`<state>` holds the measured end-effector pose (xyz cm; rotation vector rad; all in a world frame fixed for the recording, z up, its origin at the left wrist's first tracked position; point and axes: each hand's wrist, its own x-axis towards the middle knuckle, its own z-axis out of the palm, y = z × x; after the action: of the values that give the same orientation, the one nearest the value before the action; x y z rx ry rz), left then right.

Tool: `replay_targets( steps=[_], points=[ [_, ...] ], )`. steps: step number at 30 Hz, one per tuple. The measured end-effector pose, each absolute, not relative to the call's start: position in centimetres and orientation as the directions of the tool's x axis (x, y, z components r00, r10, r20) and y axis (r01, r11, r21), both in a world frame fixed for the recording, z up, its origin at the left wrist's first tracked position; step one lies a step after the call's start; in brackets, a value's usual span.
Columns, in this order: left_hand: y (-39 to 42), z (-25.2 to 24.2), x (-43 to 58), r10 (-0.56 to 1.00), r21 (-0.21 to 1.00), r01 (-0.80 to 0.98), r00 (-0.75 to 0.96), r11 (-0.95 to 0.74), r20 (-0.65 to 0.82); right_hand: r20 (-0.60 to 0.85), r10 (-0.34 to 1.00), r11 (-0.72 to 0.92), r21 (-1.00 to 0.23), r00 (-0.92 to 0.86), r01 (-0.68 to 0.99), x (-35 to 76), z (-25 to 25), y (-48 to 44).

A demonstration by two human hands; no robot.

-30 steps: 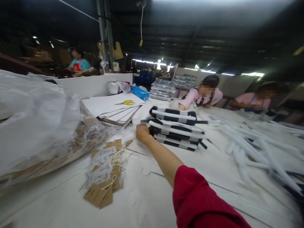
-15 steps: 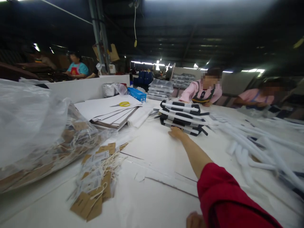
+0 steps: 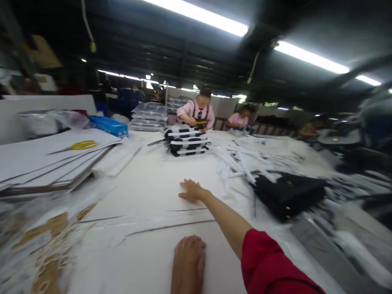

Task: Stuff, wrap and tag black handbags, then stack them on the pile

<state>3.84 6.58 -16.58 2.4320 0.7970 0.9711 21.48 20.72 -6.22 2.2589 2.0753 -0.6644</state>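
My right hand (image 3: 192, 190) reaches out over the white table (image 3: 147, 179), fingers spread, holding nothing. It is nearer to me than a stack of black bundles with white tubes (image 3: 188, 143), and apart from it. Low in the picture my left hand (image 3: 188, 263) rests on the table with its fingers together and curled; nothing shows in it. To the right lies a black bag (image 3: 288, 190), beside loose white foam tubes (image 3: 234, 161).
White boards (image 3: 55, 157) carry yellow-handled scissors (image 3: 83, 145) at the left, near a blue box (image 3: 109, 126). Brown tags (image 3: 56, 223) with strings lie front left. A person in pink (image 3: 199, 112) works across the table; others sit farther back.
The view has swung right. My right hand has come away from the black and white stack and its fingers have spread. More of my left hand shows, and the black bag is in view.
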Motion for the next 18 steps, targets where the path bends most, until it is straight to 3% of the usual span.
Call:
replay_targets(
  steps=[4, 8, 10, 12, 14, 16, 18],
  points=[
    [7.6, -15.7, 3.8, 0.62, 0.529, 0.359, 0.621, -0.769, 0.479, -0.283, 0.958, -0.05, -0.34, -0.051, 0.939, 21.3, -6.5, 10.9],
    [8.2, -15.8, 4.0, 0.593, 0.5, 0.351, 0.64, -0.792, 0.49, -0.211, 0.96, 0.06, -0.488, -0.184, 0.871, 23.0, -6.1, 0.7],
    [8.3, -15.8, 4.0, 0.581, 0.477, 0.355, 0.64, -0.804, 0.503, -0.089, 0.994, 0.003, -0.573, -0.066, 0.82, 25.6, -4.6, -4.1],
    [8.3, -15.6, 3.9, 0.576, 0.455, 0.367, 0.64, -0.811, 0.509, 0.113, 0.963, -0.11, -0.665, 0.244, 0.739, 29.7, -2.4, -8.3],
    [8.1, -15.2, 3.9, 0.575, 0.435, 0.386, 0.644, -0.814, 0.504, 0.247, 0.778, -0.202, -0.772, 0.577, 0.602, 34.8, 0.3, -11.5],
    [7.8, -14.8, 4.0, 0.578, 0.419, 0.405, 0.652, -0.813, 0.492, 0.284, 0.412, -0.284, -0.863, 0.866, 0.418, 40.3, 2.8, -13.6],
    [7.7, -14.6, 4.0, 0.585, 0.411, 0.421, 0.655, -0.809, 0.479, 0.244, 0.215, -0.331, -0.893, 0.946, 0.305, 45.1, 4.3, -14.6]
  ],
)
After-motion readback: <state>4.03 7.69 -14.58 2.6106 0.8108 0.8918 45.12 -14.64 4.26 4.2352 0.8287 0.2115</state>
